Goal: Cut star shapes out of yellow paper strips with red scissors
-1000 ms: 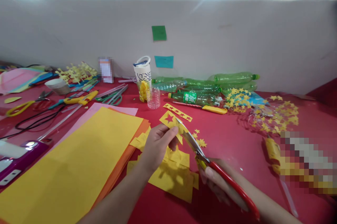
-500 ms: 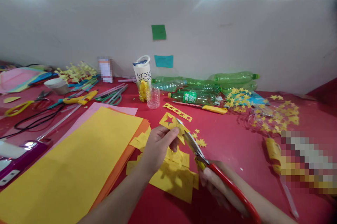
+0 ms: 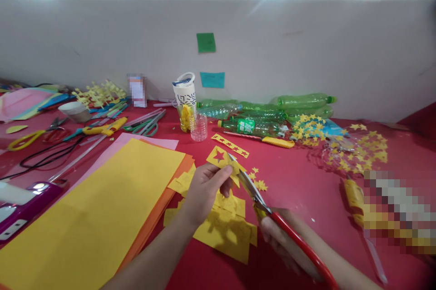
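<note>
My left hand (image 3: 207, 190) pinches a small piece of yellow paper (image 3: 213, 154) that has a star-shaped hole in it. Red-handled scissors (image 3: 289, 231) are gripped in my right hand (image 3: 281, 240), their blades at the right part of that paper, close to my left fingertips. Beneath my hands lie yellow paper scraps (image 3: 225, 235), partly covered by my left hand. Several small cut-out yellow stars (image 3: 260, 184) sit just right of the blades. A yellow strip with star holes (image 3: 230, 145) lies beyond the held paper.
Stacked coloured sheets (image 3: 119, 190) lie left, beside a purple device (image 3: 29, 210). Green plastic bottles (image 3: 259, 124), a white tumbler (image 3: 184, 92) and a yellow cutter (image 3: 277, 141) are at the back. Star clusters (image 3: 357, 147) and a yellow glue gun (image 3: 354, 199) lie right.
Almost nothing differs. Both hands, the paper and the scissors hold nearly the same places, and the view has shifted very slightly.
</note>
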A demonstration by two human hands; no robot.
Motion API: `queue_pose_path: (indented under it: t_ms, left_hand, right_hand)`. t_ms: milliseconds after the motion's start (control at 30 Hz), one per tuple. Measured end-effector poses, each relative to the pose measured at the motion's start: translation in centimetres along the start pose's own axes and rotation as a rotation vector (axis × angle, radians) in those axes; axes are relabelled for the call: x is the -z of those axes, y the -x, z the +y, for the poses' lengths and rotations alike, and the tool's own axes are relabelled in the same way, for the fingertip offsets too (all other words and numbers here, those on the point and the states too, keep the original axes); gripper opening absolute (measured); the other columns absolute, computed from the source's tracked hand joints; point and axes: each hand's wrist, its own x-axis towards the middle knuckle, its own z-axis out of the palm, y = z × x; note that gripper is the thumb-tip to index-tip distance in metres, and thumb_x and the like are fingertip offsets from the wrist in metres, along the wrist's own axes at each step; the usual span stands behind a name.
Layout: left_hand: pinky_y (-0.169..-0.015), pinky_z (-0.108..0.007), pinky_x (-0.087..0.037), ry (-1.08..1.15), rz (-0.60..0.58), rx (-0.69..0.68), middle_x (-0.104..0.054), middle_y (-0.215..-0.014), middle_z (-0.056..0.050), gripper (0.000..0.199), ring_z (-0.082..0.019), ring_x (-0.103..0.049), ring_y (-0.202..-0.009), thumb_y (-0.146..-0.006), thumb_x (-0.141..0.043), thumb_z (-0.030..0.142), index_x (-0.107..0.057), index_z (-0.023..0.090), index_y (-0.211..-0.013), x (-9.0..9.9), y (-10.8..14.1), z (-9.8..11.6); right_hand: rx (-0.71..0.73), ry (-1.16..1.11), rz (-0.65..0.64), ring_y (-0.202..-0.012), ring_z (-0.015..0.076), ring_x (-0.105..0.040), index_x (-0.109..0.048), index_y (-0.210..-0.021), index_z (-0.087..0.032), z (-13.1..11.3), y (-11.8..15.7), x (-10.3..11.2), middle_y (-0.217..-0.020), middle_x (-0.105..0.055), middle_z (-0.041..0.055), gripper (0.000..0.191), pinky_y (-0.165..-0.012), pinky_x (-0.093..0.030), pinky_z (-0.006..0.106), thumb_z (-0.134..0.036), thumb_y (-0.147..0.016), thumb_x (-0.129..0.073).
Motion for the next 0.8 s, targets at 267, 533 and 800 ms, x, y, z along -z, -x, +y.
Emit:
queue_pose_path:
  t_ms: [267,533,800]
  left_hand:
    - [-0.055,-0.023,-0.04,0.006,0.042,-0.014,-0.056,-0.05,0.002,0.031,-0.009,-0.052,-0.05,-0.083,-0.061,0.032,-0.058,0.017,-0.057,0.2,-0.1,0.1]
    - [-0.061,-0.025,-0.041,0.124,0.104,-0.073,-0.054,-0.063,0.002,0.022,-0.011,-0.051,-0.06,-0.083,-0.06,0.03,-0.054,0.018,-0.065,0.6,-0.5,0.4]
    - [-0.072,-0.023,-0.041,-0.118,0.254,-0.28,-0.053,-0.081,0.001,0.005,-0.011,-0.051,-0.077,-0.085,-0.059,0.025,-0.055,0.022,-0.087,0.7,-0.3,1.1]
  right_hand:
    - [0.036,0.027,0.019,-0.036,0.0044,-0.027,-0.038,-0.064,-0.021,0.0,-0.3,0.2,-0.046,-0.032,-0.0094,0.058,-0.037,-0.016,0.021,-0.077,-0.08,-0.041]
    - [0.036,0.069,0.011,-0.034,0.0047,-0.027,-0.037,-0.063,-0.022,-0.2,-0.5,0.1,-0.043,-0.032,-0.0099,0.055,-0.036,-0.019,0.02,-0.073,-0.081,-0.043]
    - [-0.01,0.046,0.056,-0.031,0.0043,-0.029,-0.039,-0.064,-0.021,-0.5,-0.2,-0.1,-0.044,-0.033,-0.0101,0.059,-0.031,-0.022,0.018,-0.079,-0.076,-0.042]
